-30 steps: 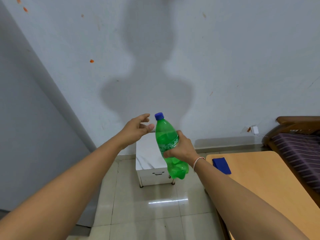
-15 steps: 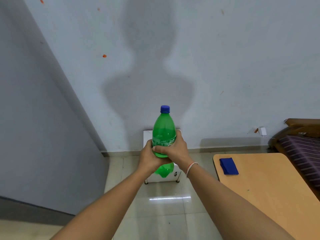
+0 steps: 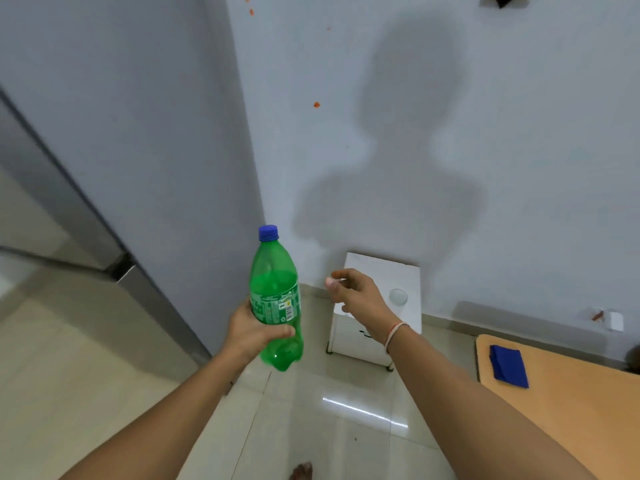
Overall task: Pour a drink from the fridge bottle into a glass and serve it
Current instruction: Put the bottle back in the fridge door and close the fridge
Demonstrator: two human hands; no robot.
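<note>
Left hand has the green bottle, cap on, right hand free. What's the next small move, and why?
Probably bring the right hand over to the blue cap and twist it off. The left hand grips the green bottle upright and capped, and the glass stands on the white stand close by.

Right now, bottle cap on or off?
On. The blue cap sits on the neck of the green bottle, gripped low by the left hand.

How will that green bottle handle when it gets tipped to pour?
The green bottle looks about half full, so probably fairly light, with liquid sloshing. The left hand grips low, so it may feel top-heavy. Its blue cap is on.
</note>
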